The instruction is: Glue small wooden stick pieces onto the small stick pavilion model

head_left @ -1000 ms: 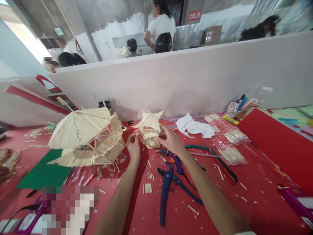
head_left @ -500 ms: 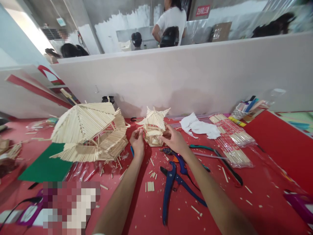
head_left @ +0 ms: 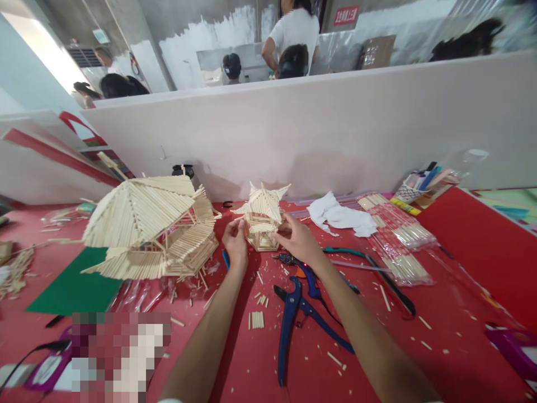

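A small model pavilion (head_left: 263, 208) of pale wooden sticks, with upturned roof corners, stands upright on the red tabletop between my hands. My left hand (head_left: 236, 242) is at its left side, fingers curled in and fingertips against its edge. From the right, my right hand (head_left: 298, 239) grips the pavilion, thumb low on the front and fingers partly hidden behind it. Close to my right wrist lies a blue glue gun (head_left: 309, 277). Nearer me are blue-handled cutters (head_left: 290, 319) and a little row of short cut sticks (head_left: 257, 319).
At left stands a larger stick pavilion (head_left: 145, 218), partly over a green sheet (head_left: 75, 285). Crumpled white tissue (head_left: 342, 215), packs of sticks (head_left: 392, 240) and a long dark-handled tool (head_left: 392, 288) lie right. A pale partition (head_left: 310, 129) runs behind; people are beyond it.
The view has shifted very slightly. Both hands stay at the small pavilion, with no clear change in their hold.
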Demonstrator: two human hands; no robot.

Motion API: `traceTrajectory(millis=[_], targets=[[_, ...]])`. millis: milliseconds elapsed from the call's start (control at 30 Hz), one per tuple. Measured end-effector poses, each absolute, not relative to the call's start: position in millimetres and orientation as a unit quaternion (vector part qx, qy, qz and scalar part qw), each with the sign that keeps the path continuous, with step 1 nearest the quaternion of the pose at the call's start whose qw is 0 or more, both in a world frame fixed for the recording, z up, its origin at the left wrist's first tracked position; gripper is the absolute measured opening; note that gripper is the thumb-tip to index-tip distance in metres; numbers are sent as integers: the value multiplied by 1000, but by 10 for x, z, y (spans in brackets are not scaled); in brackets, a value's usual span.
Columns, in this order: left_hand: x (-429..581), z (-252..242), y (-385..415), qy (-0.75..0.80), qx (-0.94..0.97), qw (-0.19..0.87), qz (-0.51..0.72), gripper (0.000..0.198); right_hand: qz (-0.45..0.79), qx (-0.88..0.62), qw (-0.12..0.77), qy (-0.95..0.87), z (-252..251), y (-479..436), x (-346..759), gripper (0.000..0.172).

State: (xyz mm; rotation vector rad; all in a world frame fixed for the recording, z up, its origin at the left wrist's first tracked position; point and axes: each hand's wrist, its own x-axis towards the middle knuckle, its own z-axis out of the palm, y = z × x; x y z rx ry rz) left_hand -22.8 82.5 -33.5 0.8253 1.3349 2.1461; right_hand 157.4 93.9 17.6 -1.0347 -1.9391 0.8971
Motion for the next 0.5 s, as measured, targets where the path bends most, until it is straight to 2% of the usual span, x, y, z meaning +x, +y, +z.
traceTrajectory(millis=[500], targets=[[-230,-296,836,482,299,245,786,29,349,-397,377,-760,192,940,1581,38]])
